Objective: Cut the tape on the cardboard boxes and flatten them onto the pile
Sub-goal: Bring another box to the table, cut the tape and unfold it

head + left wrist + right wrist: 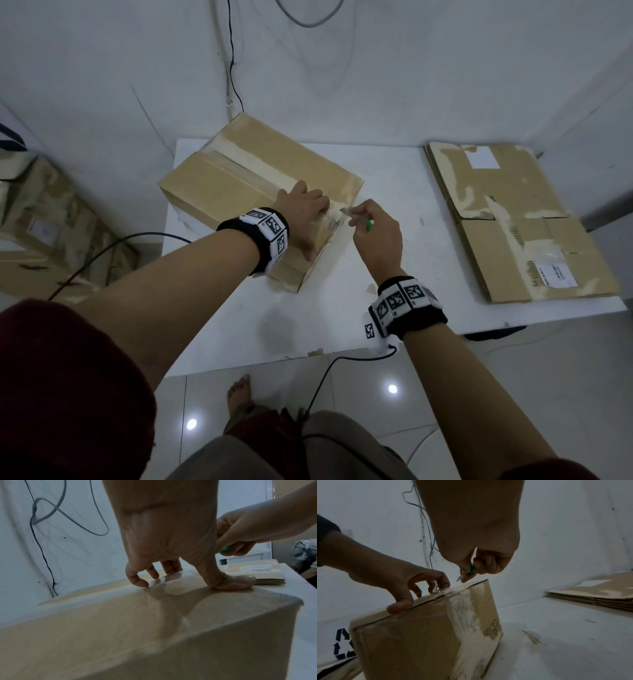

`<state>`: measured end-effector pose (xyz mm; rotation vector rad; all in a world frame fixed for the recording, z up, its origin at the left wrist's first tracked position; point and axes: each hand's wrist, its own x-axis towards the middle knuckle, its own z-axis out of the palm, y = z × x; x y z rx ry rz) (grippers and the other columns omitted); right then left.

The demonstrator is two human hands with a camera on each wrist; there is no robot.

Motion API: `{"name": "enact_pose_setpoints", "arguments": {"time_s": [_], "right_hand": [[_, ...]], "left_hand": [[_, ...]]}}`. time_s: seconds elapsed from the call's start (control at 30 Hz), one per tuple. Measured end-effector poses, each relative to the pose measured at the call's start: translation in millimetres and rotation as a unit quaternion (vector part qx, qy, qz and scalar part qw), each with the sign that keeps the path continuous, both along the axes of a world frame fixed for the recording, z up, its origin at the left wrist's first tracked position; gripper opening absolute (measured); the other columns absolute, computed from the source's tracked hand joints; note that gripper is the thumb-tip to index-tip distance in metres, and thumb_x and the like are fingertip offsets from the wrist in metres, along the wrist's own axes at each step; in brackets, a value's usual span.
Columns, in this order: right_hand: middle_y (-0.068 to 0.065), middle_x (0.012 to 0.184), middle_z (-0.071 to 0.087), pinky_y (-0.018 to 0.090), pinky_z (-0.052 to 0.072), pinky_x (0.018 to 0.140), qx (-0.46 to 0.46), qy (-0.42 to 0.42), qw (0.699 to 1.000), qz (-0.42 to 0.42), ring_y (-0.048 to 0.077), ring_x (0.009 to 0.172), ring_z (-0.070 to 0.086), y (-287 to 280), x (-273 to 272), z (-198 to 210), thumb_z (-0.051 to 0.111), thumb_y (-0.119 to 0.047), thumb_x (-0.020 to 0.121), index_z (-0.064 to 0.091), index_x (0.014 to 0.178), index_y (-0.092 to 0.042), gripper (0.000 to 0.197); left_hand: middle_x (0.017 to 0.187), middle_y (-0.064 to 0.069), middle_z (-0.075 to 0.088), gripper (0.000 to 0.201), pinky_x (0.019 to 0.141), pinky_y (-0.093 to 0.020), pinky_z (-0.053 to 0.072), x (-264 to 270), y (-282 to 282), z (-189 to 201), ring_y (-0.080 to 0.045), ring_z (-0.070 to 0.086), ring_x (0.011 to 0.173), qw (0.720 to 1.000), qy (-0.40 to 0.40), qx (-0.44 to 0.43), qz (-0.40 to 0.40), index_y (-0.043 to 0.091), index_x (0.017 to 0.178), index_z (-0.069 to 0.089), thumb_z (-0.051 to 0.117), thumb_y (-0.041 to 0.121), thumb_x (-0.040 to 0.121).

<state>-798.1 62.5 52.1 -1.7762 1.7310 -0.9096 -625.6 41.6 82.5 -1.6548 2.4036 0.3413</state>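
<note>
1. Box (253,192): one closed cardboard box stands on the white table (394,246), towards its left rear part, angled to the table edges. Clear tape (246,168) runs along the top seam and down the near end face, where it looks whitish and wrinkled.
2. Left hand (303,219): rests on top of the box at the near end. Thumb pressed flat on the lid near the corner, fingertips (142,584) bent and touching the taped seam. It holds nothing.
3. Right hand (376,233): curled round a green-handled cutter (471,569), blade tip (458,579) pointing down just above the box's top edge at the taped seam, close beside the left fingers. Whether the blade touches the tape cannot be told.
4. Pile (513,219): flattened cardboard boxes lie stacked on the right side of the table, well apart from the box; white labels show on the top sheet.
5. Surroundings: more cardboard (51,219) sits on the floor at the left; cables (51,520) hang on the white wall.
</note>
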Motion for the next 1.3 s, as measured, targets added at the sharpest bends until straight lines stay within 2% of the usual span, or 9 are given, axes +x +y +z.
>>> {"name": "enact_pose_setpoints", "arguments": {"time_s": [0.13, 0.33, 0.57, 0.7, 0.83, 1.0, 1.07, 1.2, 1.3], "right_hand": [[-0.011, 0.081, 0.071, 0.026, 0.040, 0.056, 0.058, 0.035, 0.997, 0.043, 0.007, 0.061, 0.052, -8, 2, 3, 0.047, -0.008, 0.086, 0.065, 0.088, -0.027, 0.026], [-0.012, 0.080, 0.071, 0.027, 0.043, 0.062, 0.099, 0.136, 0.978, 0.128, 0.008, 0.080, 0.060, -23, 3, 17, 0.049, -0.009, 0.085, 0.067, 0.085, -0.027, 0.025], [0.000, 0.079, 0.072, 0.003, 0.040, 0.060, 0.127, -0.108, 0.985, 0.041, -0.006, 0.068, 0.064, 17, 8, -12, 0.053, 0.001, 0.090, 0.068, 0.091, -0.004, 0.016], [-0.001, 0.084, 0.074, 0.004, 0.042, 0.068, 0.111, -0.186, 0.976, 0.011, -0.003, 0.076, 0.067, 33, 2, -28, 0.059, -0.003, 0.091, 0.065, 0.091, -0.001, 0.006], [-0.015, 0.090, 0.069, 0.006, 0.041, 0.070, 0.005, -0.190, 0.977, -0.097, -0.011, 0.086, 0.059, 30, -16, -26, 0.054, -0.008, 0.095, 0.063, 0.099, -0.013, 0.011], [-0.011, 0.097, 0.064, 0.013, 0.044, 0.072, -0.051, -0.146, 0.987, -0.045, 0.006, 0.086, 0.060, 24, -19, -15, 0.053, -0.021, 0.099, 0.057, 0.102, -0.024, 0.005], [-0.010, 0.099, 0.063, 0.010, 0.042, 0.073, -0.062, -0.124, 0.990, -0.031, 0.002, 0.091, 0.059, 28, -17, -19, 0.052, -0.023, 0.100, 0.057, 0.102, -0.022, 0.005], [-0.013, 0.101, 0.065, 0.003, 0.040, 0.073, -0.024, -0.123, 0.992, -0.015, -0.010, 0.092, 0.057, 37, -22, -30, 0.049, -0.011, 0.100, 0.058, 0.105, -0.018, 0.013], [-0.014, 0.093, 0.064, 0.008, 0.041, 0.067, -0.008, -0.115, 0.993, -0.009, -0.007, 0.083, 0.057, 42, -25, -33, 0.050, -0.011, 0.099, 0.058, 0.101, -0.019, 0.011]], "left_hand": [[0.118, 0.007, 0.045, 0.091, 0.080, -0.038, 0.037, 0, 3, -1, -0.023, 0.033, 0.112, 1.000, 0.003, -0.008, 0.000, 0.023, 0.123, 0.043, 0.083, 0.058, 0.050], [0.118, 0.008, 0.045, 0.089, 0.084, -0.038, 0.039, 2, 6, 0, -0.021, 0.033, 0.111, 1.000, 0.021, -0.005, 0.013, 0.024, 0.122, 0.044, 0.084, 0.055, 0.049], [0.119, 0.006, 0.045, 0.090, 0.084, -0.040, 0.038, 1, 6, 7, -0.023, 0.033, 0.113, 1.000, 0.021, -0.014, 0.017, 0.022, 0.119, 0.043, 0.085, 0.057, 0.047], [0.118, 0.007, 0.047, 0.089, 0.086, -0.041, 0.038, 1, 9, 10, -0.023, 0.032, 0.112, 1.000, 0.009, 0.010, 0.002, 0.023, 0.117, 0.041, 0.085, 0.055, 0.047], [0.109, 0.010, 0.046, 0.087, 0.079, -0.036, 0.036, -2, 16, 18, -0.021, 0.031, 0.107, 0.996, -0.039, 0.037, -0.070, 0.021, 0.117, 0.040, 0.088, 0.047, 0.049], [0.119, 0.001, 0.049, 0.065, 0.080, -0.035, 0.043, -6, 25, 18, -0.022, 0.037, 0.110, 0.988, -0.071, 0.022, -0.138, 0.017, 0.123, 0.046, 0.082, 0.023, 0.068], [0.122, -0.003, 0.049, 0.051, 0.086, -0.037, 0.044, -6, 30, 14, -0.025, 0.037, 0.112, 0.991, -0.048, 0.018, -0.125, 0.013, 0.125, 0.048, 0.071, 0.016, 0.079], [0.132, -0.002, 0.040, 0.047, 0.092, -0.043, 0.044, -9, 44, 4, -0.025, 0.033, 0.114, 0.999, 0.030, 0.026, -0.036, 0.014, 0.122, 0.052, 0.060, 0.042, 0.084], [0.149, -0.008, 0.018, 0.052, 0.100, -0.042, 0.036, -13, 57, 0, -0.029, 0.027, 0.127, 0.991, 0.110, -0.014, 0.073, 0.010, 0.098, 0.069, 0.056, 0.058, 0.085]]}}
